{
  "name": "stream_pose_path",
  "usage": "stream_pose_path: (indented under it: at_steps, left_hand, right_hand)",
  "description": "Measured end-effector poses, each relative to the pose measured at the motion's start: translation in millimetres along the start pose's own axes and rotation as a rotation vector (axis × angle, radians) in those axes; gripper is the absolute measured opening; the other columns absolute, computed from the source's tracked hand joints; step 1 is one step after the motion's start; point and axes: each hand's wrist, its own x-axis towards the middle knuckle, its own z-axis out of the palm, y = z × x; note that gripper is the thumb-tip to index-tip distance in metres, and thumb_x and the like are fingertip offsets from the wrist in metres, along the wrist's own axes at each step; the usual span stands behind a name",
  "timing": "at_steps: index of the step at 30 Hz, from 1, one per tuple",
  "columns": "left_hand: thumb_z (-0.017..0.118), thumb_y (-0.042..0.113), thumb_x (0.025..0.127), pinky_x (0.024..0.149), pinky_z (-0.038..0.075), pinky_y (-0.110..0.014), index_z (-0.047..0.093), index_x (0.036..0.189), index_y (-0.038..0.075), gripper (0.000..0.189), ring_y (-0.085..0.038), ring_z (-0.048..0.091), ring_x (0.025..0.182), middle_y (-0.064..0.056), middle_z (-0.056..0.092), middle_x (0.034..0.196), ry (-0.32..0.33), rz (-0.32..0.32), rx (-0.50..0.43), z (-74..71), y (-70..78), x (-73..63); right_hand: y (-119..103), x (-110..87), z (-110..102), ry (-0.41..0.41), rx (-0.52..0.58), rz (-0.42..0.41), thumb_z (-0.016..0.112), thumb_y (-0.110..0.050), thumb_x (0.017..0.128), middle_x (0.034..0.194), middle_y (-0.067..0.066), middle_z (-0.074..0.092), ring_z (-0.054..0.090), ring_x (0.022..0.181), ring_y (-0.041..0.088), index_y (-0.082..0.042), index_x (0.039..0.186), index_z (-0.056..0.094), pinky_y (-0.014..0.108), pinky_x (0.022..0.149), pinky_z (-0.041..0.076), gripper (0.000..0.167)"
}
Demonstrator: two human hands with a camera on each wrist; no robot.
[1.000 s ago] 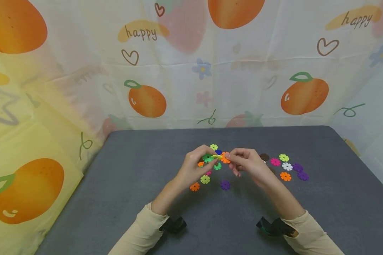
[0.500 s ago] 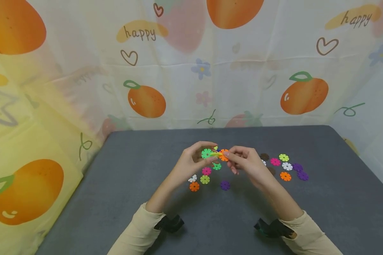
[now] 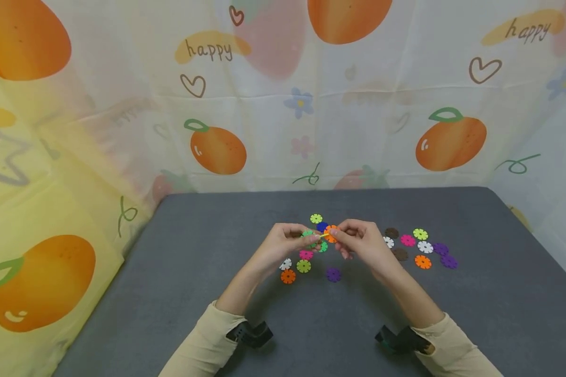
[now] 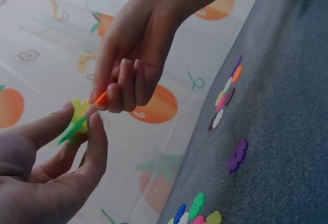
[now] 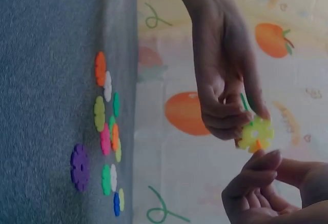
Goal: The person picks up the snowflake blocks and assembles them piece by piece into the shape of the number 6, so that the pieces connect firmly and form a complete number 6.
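Above the table, both hands hold a small joined set of notched plastic discs, the snowflake kind. My left hand [image 3: 285, 245] pinches the yellow disc [image 5: 264, 127] between thumb and fingers. A green disc [image 4: 73, 130] slots into the yellow one at the left-hand side, partly behind those fingers. The orange disc [image 3: 330, 233] meets the yellow one's opposite edge; thumb and forefinger of my right hand [image 3: 362, 242] pinch it. In the right wrist view, the right fingertips hide most of the orange disc [image 5: 258, 144].
Loose discs lie flat on the grey table [image 3: 207, 251]. Under the left hand are several, including an orange one [image 3: 288, 276] and a lime one [image 3: 304, 266]; a purple disc [image 3: 333, 275] lies nearer. Another group, with a pink disc [image 3: 407, 240], lies right of the right hand. A printed cloth [image 3: 273, 136] hangs behind.
The left fingers spread around the discs half a second ago, and now they pinch closer, lower down. The yellow disc has tilted with them. The right hand has barely moved.
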Motion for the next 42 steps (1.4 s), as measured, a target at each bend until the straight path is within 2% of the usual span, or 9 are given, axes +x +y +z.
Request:
stream_pose_path:
  at_steps: [2, 6, 10, 14, 18, 26, 32, 37, 42]
  left_hand:
    - [0.069, 0.025, 0.092, 0.098, 0.051, -0.054, 0.071, 0.108, 0.0, 0.03, -0.031, 0.072, 0.096, -0.016, 0.073, 0.105, -0.03, -0.01, -0.005, 0.9, -1.6, 0.4]
    - [0.06, 0.034, 0.096, 0.095, 0.054, -0.049, 0.066, 0.121, 0.004, 0.04, -0.023, 0.074, 0.093, -0.019, 0.071, 0.113, -0.064, -0.044, -0.026, 0.8, -2.0, 1.7]
    - [0.053, 0.035, 0.101, 0.088, 0.057, -0.05, 0.064, 0.124, 0.004, 0.041, -0.025, 0.074, 0.087, -0.017, 0.068, 0.119, -0.052, -0.086, -0.052, 0.4, -2.9, 2.5]
    - [0.059, 0.028, 0.098, 0.082, 0.058, -0.055, 0.065, 0.117, 0.001, 0.034, -0.029, 0.074, 0.081, -0.013, 0.067, 0.115, -0.032, -0.135, -0.032, 1.8, -6.9, 3.5]
    - [0.065, 0.022, 0.095, 0.078, 0.058, -0.056, 0.065, 0.113, -0.001, 0.03, -0.024, 0.073, 0.071, -0.01, 0.069, 0.106, -0.016, -0.166, -0.023, 1.6, -11.7, 4.8]
    - [0.055, 0.018, 0.1, 0.071, 0.062, -0.041, 0.064, 0.121, -0.003, 0.031, -0.015, 0.07, 0.066, -0.016, 0.067, 0.107, 0.032, -0.175, -0.038, -7.0, -14.7, 6.3]
    - [0.051, 0.018, 0.101, 0.076, 0.061, -0.047, 0.062, 0.123, -0.004, 0.033, -0.014, 0.069, 0.065, -0.021, 0.064, 0.12, 0.052, -0.177, -0.038, -10.6, -14.1, 6.9]
    - [0.051, 0.017, 0.101, 0.078, 0.06, -0.051, 0.061, 0.122, -0.005, 0.032, -0.014, 0.069, 0.064, -0.02, 0.059, 0.128, 0.059, -0.163, -0.028, -9.6, -12.5, 6.5]
    - [0.051, 0.018, 0.101, 0.078, 0.06, -0.052, 0.062, 0.122, -0.004, 0.032, -0.014, 0.068, 0.062, -0.018, 0.057, 0.132, 0.071, -0.159, -0.017, -9.7, -10.7, 6.1]
  right_hand:
    - [0, 0.8, -2, -0.004, 0.01, 0.008, 0.06, -0.023, 0.098, 0.068, -0.002, 0.064, 0.055, 0.053, 0.011, 0.003, 0.097, 0.062, 0.024, 0.051, 0.048, 0.026]
    - [-1, 1.6, -6, -0.035, 0.038, 0.038, 0.059, -0.025, 0.099, 0.069, -0.002, 0.064, 0.055, 0.054, 0.011, 0.003, 0.099, 0.062, 0.023, 0.051, 0.047, 0.028]
    - [2, 2.3, -5, -0.09, 0.026, 0.078, 0.059, -0.028, 0.099, 0.07, 0.0, 0.064, 0.054, 0.054, 0.011, 0.002, 0.098, 0.062, 0.025, 0.052, 0.048, 0.03]
    - [7, 3.8, 0, -0.149, -0.005, 0.098, 0.059, -0.029, 0.098, 0.071, 0.003, 0.063, 0.054, 0.054, 0.012, 0.003, 0.097, 0.062, 0.027, 0.053, 0.049, 0.033]
    - [12, 5.1, 2, -0.196, -0.027, 0.088, 0.057, -0.029, 0.099, 0.073, 0.006, 0.063, 0.055, 0.055, 0.013, 0.005, 0.098, 0.063, 0.03, 0.053, 0.05, 0.034]
    - [20, 10.5, -3, -0.186, -0.029, 0.099, 0.047, -0.039, 0.103, 0.081, 0.011, 0.067, 0.063, 0.062, 0.017, 0.008, 0.103, 0.062, 0.035, 0.061, 0.058, 0.049]
    - [38, 15.4, -10, -0.234, -0.249, 0.054, 0.063, -0.021, 0.096, 0.089, 0.025, 0.068, 0.065, 0.071, 0.02, 0.008, 0.105, 0.067, 0.037, 0.065, 0.06, 0.031]
    - [51, 18.4, -12, -0.278, -0.382, 0.032, 0.072, -0.014, 0.088, 0.088, 0.018, 0.07, 0.061, 0.066, 0.017, 0.005, 0.102, 0.068, 0.031, 0.058, 0.055, 0.023]
    - [55, 19.3, -10, -0.315, -0.476, 0.022, 0.08, -0.013, 0.08, 0.085, 0.012, 0.063, 0.051, 0.064, 0.012, 0.004, 0.1, 0.067, 0.023, 0.053, 0.047, 0.03]
